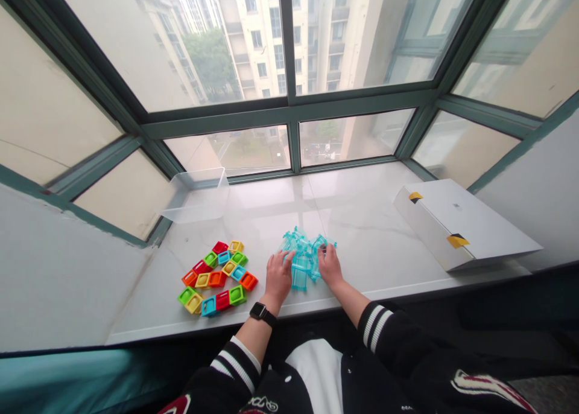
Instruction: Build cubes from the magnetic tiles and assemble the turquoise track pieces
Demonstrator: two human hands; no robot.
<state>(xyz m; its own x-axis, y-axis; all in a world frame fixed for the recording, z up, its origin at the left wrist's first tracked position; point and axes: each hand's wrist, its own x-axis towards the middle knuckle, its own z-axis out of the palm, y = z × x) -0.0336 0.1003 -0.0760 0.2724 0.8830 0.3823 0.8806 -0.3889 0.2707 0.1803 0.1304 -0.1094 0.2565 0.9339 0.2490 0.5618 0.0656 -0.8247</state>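
Translucent light-blue plastic pieces (pixel 300 274) lie in a loose heap on the white sill in front of me. At the heap's left edge is my left hand (pixel 277 276), its fingers stretched out and slightly bent against the nearest pieces. My right hand (pixel 330 265) is closed at the heap's right side, thumb and fingers around one of the clear blue plastic pieces, most of which the fingers hide. Further left, several colourful plastic blocks (pixel 218 279) in red, yellow, green, blue and orange lie in angled rows, apart from both hands.
A clear plastic bin (pixel 199 197) stands at the back left by the window frame. On the right lies a white box (pixel 456 221) with yellow-and-black tabs. The white sill (pixel 362 221) ends at a front edge close to my body, and windows enclose its far side.
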